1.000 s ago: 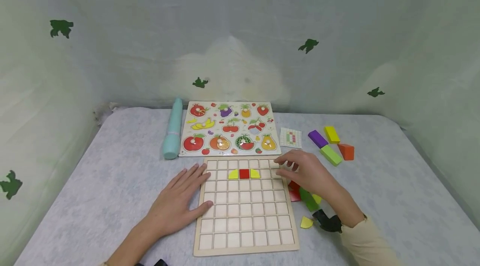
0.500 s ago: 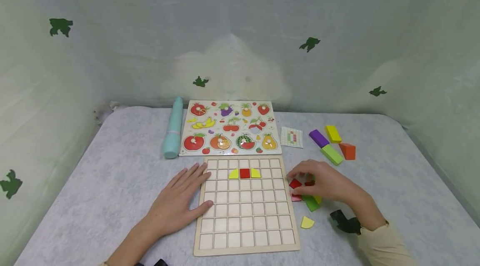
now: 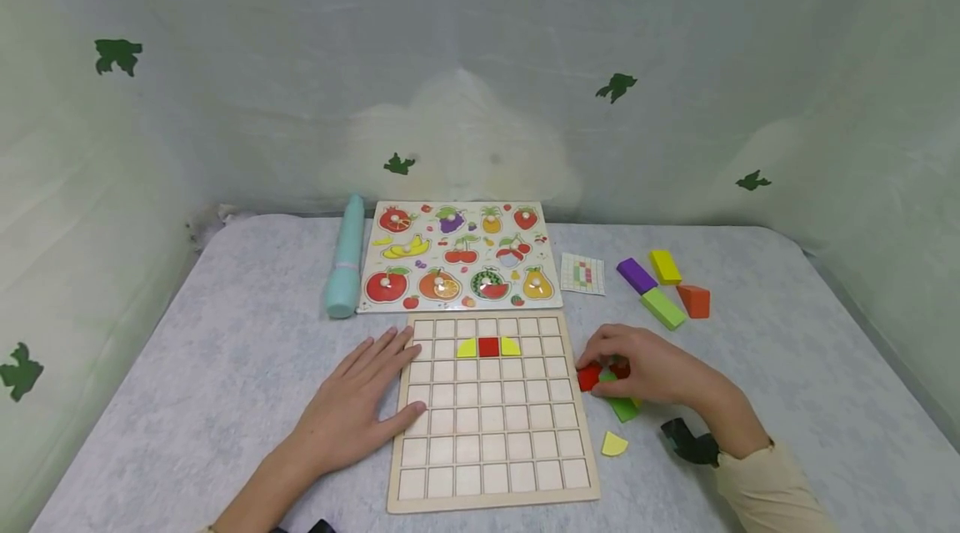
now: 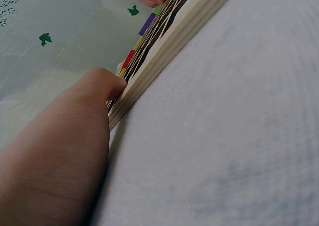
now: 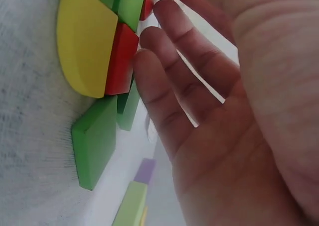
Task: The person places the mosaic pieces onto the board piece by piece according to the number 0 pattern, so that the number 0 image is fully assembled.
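My left hand [image 3: 352, 416] rests spread on the left edge of a pale wooden grid board [image 3: 493, 500], its thumb and fingertips over the rim. Set in the grid's upper part are a red square [image 3: 488, 347] and, on either side, a yellow quarter-round piece [image 3: 467, 348] and another yellow quarter-round [image 3: 510, 347]. Just off the board's right edge, my right hand [image 3: 645, 362] pinches a red block [image 3: 588, 377] between thumb and fingers, over a small pile. In that pile the right wrist view shows a yellow rounded block [image 5: 85, 42] and a green block [image 5: 94, 144].
A loose yellow quarter-round [image 3: 614, 444] lies below the pile. Farther back are a fruit puzzle board [image 3: 480, 266], a rolled light-blue item [image 3: 347, 258] and a small pattern card [image 3: 582, 274]. Purple [image 3: 637, 275], light green, yellow and orange blocks lie at the back right.
My right hand has come off the board's upper right, down and right to the pile, and its thumb and fingers have closed on a red block. The left hand stays put.
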